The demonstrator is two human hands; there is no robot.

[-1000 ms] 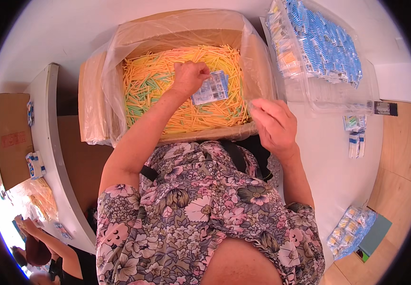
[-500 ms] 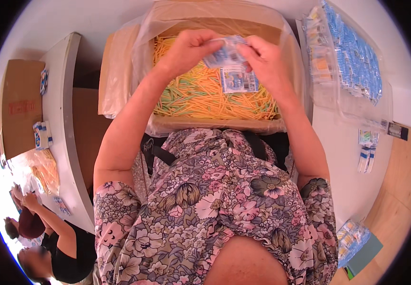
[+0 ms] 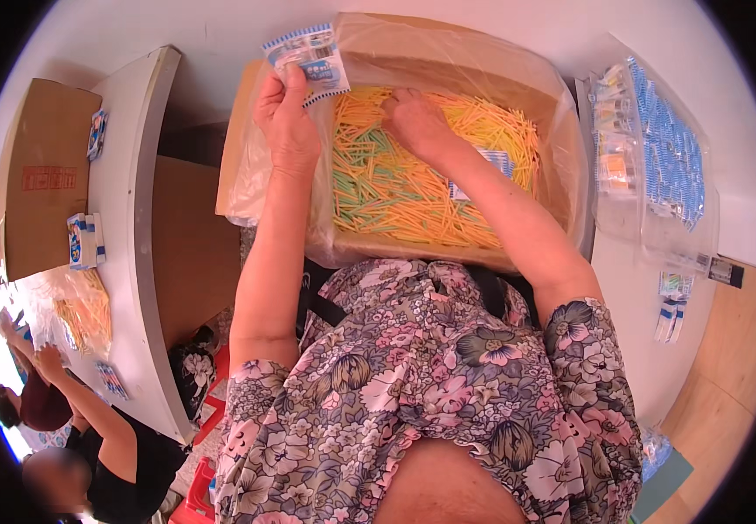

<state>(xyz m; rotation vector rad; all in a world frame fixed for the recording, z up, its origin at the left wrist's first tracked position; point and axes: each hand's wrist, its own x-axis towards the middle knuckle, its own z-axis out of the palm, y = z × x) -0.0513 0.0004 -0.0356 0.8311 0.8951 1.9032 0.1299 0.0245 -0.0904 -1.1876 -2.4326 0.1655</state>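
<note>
left hand (image 3: 286,118) pinching small blue-and-white printed plastic packet (image 3: 308,54), top centre | right hand (image 3: 417,122) fingers curled, digging among yellow and green thin sticks (image 3: 395,188) in plastic-lined cardboard box (image 3: 561,175) | risk: packet slipping from thin pinch, sticks spilling over rim

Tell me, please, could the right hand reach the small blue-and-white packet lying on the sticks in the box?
Probably yes: the right hand already rests on the sticks, and the packet lies uncovered close by.

1 lined cardboard box (image 3: 561,131) of sticks (too many to count), 2 hands, 2 clear packets (image 3: 308,54).
</note>
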